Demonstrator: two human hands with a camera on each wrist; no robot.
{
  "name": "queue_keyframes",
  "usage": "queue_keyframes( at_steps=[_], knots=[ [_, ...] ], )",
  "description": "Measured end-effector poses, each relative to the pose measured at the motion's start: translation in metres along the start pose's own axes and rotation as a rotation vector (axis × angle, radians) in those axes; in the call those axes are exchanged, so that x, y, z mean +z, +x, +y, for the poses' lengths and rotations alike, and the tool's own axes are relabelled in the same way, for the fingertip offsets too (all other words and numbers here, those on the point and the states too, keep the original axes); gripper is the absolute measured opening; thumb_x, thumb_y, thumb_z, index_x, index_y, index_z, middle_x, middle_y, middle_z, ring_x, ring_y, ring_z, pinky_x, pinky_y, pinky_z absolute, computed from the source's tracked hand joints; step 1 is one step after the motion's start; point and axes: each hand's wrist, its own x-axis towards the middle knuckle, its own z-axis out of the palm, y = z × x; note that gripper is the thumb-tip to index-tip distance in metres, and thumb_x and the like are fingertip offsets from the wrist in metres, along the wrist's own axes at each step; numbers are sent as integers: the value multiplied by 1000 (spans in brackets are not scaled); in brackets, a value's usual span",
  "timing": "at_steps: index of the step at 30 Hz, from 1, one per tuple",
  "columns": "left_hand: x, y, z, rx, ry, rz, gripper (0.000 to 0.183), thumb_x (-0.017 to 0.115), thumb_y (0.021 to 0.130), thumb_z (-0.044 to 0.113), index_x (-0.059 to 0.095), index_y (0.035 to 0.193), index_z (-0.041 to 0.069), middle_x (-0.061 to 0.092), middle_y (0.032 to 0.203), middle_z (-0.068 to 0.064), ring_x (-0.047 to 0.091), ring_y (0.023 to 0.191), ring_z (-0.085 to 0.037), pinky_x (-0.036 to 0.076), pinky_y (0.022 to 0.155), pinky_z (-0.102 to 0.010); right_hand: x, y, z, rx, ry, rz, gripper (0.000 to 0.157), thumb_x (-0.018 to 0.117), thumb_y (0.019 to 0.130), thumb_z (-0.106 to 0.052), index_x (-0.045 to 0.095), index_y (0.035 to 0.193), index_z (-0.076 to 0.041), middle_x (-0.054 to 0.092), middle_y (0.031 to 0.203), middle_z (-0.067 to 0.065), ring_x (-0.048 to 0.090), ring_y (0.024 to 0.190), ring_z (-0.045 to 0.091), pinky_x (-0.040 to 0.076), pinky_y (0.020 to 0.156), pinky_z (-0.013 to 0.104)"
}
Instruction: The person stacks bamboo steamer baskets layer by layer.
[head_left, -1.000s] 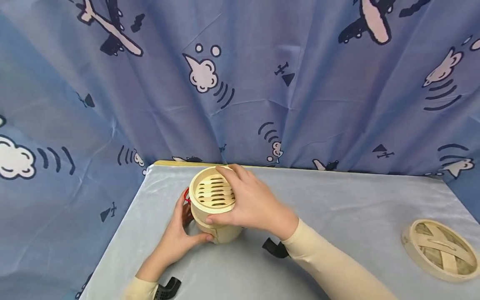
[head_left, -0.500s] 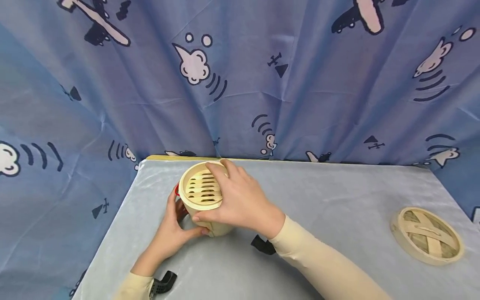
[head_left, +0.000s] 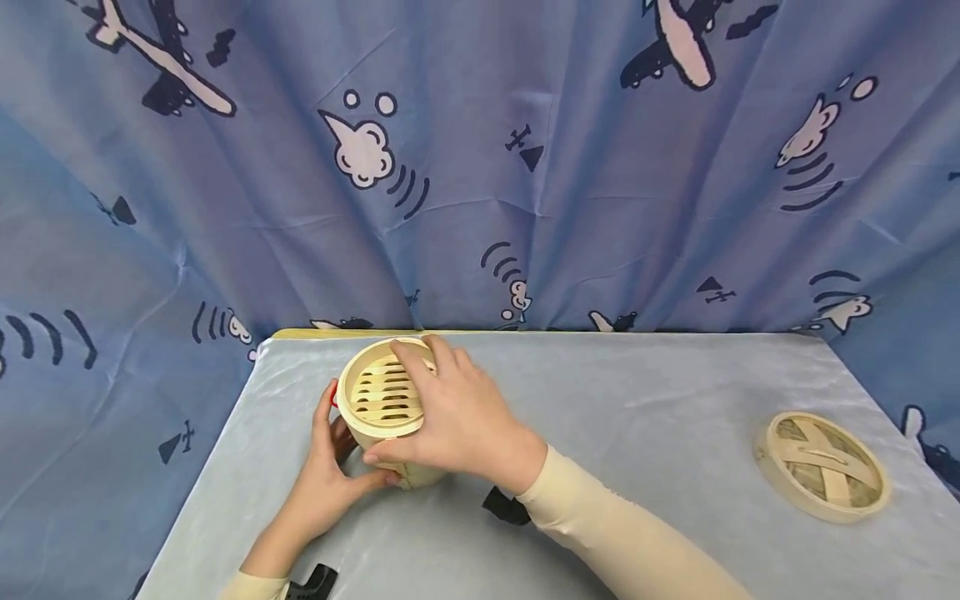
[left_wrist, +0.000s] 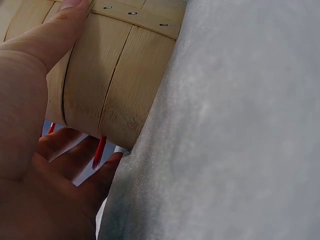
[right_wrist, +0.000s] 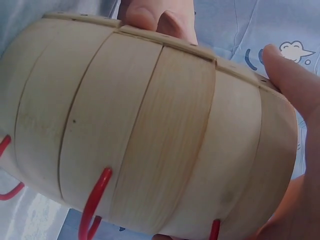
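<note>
A stack of pale bamboo steamer baskets stands at the left of the table, its slatted top tier facing up in the head view. My left hand grips the lower part from the left, thumb in front and fingers round the far side. Over the top tier's right side, my right hand holds the rim, with fingers over the edge and thumb at the front. Red loops stick out of the bamboo wall in the right wrist view. Most of the lower tier is hidden behind the hands.
A round woven bamboo lid lies on the right side of the grey cloth-covered table. Behind the table hangs a blue curtain printed with planes. Black wrist mounts show by both sleeves.
The whole head view has shifted, so stack, lid and curtain all appear further left. Both hands keep nearly the same hold on the steamer.
</note>
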Motion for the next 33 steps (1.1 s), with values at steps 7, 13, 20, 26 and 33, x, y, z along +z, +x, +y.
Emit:
queue_keyframes(
  at_steps=[7,13,20,26,33],
  knots=[
    [0,8,-4,9,-15,-41,148,99,77,-1,-5,175,36,45,166,-19,50,143,-4,40,113,-14,2,-5,0,45,-16,17,130,82,67,-90,41,168,-21,47,160,25,61,126,41,62,89,57],
    [-1,16,-9,41,-19,-55,150,99,74,-6,-3,176,33,48,163,-21,53,140,-4,41,112,-14,0,-8,4,78,-12,6,133,81,68,-91,34,172,-22,43,163,24,59,131,42,61,90,59],
    [-2,23,-11,75,-37,-87,153,99,69,-12,-3,176,29,50,161,-12,54,140,-4,42,111,-14,-20,-25,13,135,81,67,129,85,74,-81,27,175,-26,41,166,20,51,144,40,57,101,61],
    [-19,19,-3,119,-13,-13,157,94,60,-27,0,176,21,50,160,-1,59,134,-5,43,110,-14,-57,-57,45,130,76,185,116,70,85,-87,31,174,-25,38,169,15,43,152,38,48,112,63],
    [-49,10,17,99,25,74,158,85,46,-44,7,173,9,40,163,-11,63,124,-6,51,99,-12,-95,-148,135,338,-131,113,111,79,87,-76,33,174,-25,30,174,20,33,158,45,32,121,73]
  ],
)
